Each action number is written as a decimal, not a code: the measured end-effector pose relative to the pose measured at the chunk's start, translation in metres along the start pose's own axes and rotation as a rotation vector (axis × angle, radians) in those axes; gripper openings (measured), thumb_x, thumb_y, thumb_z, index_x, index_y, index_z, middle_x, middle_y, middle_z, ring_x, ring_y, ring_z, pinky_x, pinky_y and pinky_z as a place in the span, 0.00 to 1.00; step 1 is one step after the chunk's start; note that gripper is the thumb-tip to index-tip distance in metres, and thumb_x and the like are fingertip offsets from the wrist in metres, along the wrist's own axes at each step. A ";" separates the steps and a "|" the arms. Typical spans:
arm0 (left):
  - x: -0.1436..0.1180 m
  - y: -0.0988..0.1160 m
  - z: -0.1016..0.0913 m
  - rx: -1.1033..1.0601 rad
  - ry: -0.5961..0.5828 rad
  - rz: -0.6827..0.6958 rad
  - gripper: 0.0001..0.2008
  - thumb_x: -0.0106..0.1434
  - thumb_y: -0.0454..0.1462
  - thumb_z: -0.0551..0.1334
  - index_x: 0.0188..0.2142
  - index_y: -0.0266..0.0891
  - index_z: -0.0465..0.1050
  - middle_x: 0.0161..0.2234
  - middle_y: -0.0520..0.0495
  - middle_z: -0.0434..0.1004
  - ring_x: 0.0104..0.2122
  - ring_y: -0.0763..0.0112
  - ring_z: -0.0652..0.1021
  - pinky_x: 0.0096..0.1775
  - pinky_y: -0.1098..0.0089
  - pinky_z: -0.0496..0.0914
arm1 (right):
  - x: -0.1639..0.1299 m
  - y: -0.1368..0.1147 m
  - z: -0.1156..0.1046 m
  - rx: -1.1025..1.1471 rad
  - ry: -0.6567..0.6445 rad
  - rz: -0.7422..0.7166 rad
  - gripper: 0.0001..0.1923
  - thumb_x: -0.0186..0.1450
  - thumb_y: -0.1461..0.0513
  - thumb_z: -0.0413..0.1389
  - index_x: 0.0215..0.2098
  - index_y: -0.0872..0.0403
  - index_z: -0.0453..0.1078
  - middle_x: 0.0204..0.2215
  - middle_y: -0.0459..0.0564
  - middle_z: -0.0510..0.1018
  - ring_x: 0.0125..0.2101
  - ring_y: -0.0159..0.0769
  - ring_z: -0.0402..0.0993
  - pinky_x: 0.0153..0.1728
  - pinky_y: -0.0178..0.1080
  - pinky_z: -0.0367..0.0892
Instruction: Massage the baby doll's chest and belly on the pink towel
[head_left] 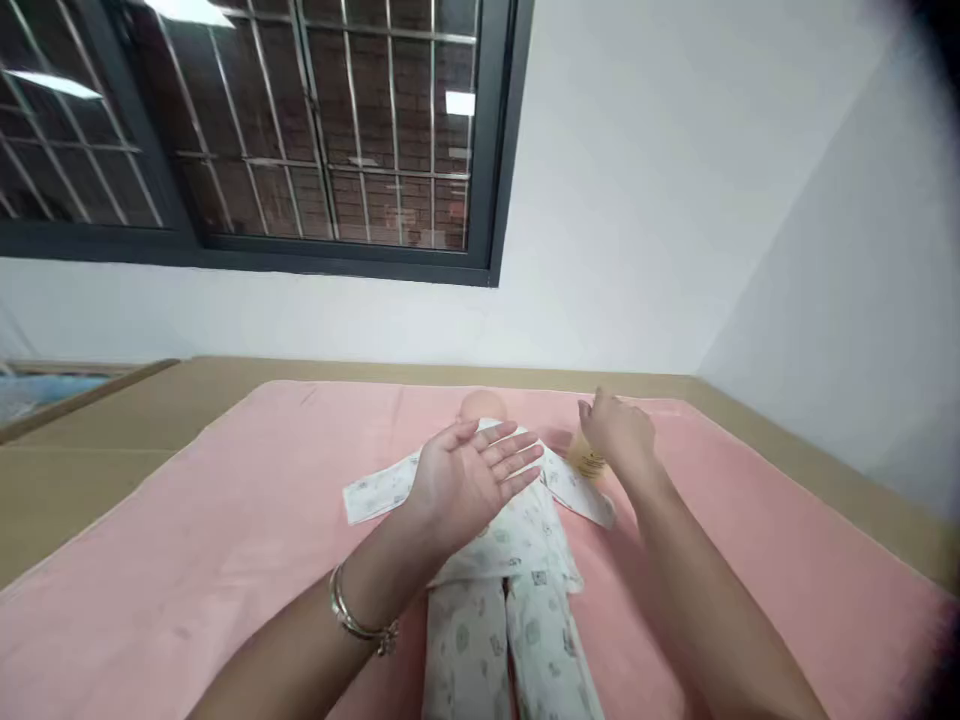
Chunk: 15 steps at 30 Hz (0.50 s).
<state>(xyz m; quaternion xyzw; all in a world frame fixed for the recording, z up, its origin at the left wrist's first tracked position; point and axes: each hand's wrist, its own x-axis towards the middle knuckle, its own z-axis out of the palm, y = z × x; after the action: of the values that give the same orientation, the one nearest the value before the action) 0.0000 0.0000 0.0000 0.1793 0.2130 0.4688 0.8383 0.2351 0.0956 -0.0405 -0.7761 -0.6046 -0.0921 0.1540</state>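
A baby doll (517, 535) in white printed pyjamas lies on a pink sheet (247, 560), its arms spread out to the sides. Part of its round head (480, 404) shows at the far end. Palm up, my left hand (480, 480) hovers over the doll's chest with fingers spread and nothing in it, and covers part of the top. A bangle circles the left wrist. My right hand (621, 432) has its fingers curled at the top of a pale yellow bottle (585, 458), beside the doll's sleeve on the right. The bottle's top is hidden by the hand.
The sheet covers a tan board-like surface (97, 500) that runs up to a white wall (615, 200). A dark-framed window (491, 150) with metal bars is at the upper left. Something blue (52, 388) lies beyond the left edge.
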 end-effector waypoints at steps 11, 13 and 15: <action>-0.040 0.004 -0.010 0.117 0.009 -0.091 0.24 0.67 0.44 0.50 0.56 0.30 0.64 0.56 0.35 0.69 0.58 0.58 0.69 0.60 0.61 0.60 | -0.125 -0.075 -0.034 0.310 0.092 -0.734 0.28 0.71 0.57 0.40 0.68 0.54 0.44 0.68 0.56 0.47 0.67 0.49 0.39 0.60 0.58 0.52; -0.049 0.004 -0.009 0.094 -0.143 -0.138 0.26 0.67 0.47 0.47 0.57 0.31 0.64 0.56 0.36 0.69 0.59 0.56 0.68 0.60 0.58 0.59 | -0.150 -0.086 -0.037 0.369 0.104 -0.841 0.31 0.72 0.56 0.39 0.69 0.54 0.36 0.69 0.54 0.41 0.67 0.50 0.32 0.61 0.60 0.50; -0.056 0.009 -0.009 0.077 -0.219 -0.123 0.29 0.67 0.50 0.46 0.59 0.33 0.62 0.57 0.37 0.68 0.60 0.55 0.66 0.61 0.55 0.56 | -0.169 -0.091 -0.037 0.391 0.157 -0.927 0.35 0.70 0.53 0.41 0.69 0.58 0.34 0.69 0.57 0.38 0.67 0.55 0.29 0.61 0.64 0.46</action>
<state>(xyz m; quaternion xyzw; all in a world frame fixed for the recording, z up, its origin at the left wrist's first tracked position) -0.0372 -0.0432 0.0077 0.2479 0.1486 0.3856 0.8762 0.1067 -0.0509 -0.0496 -0.3735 -0.8780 -0.0940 0.2842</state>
